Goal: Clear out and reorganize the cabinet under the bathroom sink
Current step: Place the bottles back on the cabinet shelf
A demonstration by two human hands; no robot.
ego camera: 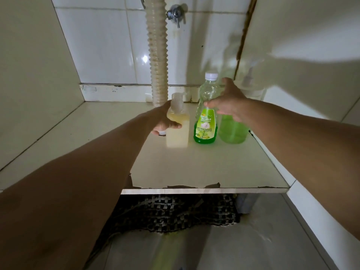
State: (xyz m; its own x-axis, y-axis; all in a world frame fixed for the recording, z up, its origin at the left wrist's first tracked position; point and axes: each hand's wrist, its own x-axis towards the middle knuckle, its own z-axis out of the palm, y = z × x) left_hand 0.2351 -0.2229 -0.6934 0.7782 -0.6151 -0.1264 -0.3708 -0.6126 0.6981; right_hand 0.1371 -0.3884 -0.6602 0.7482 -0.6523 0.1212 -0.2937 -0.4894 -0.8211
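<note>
I'm gripping the pale yellow bottle (177, 131) with my left hand (165, 121), standing it on the cabinet shelf (185, 166) just left of the green labelled bottle (206, 121). My right hand (229, 103) is spreading open-fingered over the blurred green bottle (232, 131) beside the right wall (311, 55).

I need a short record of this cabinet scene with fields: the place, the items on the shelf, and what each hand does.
place: cabinet shelf under a sink, tiled back wall, ribbed drain hose
items: pale yellow bottle, labelled green bottle with white cap, plain green bottle, all upright
left hand: gripping the pale yellow bottle
right hand: open, fingers spread, in front of the plain green bottle, holding nothing
shelf edge: front chipped
</note>
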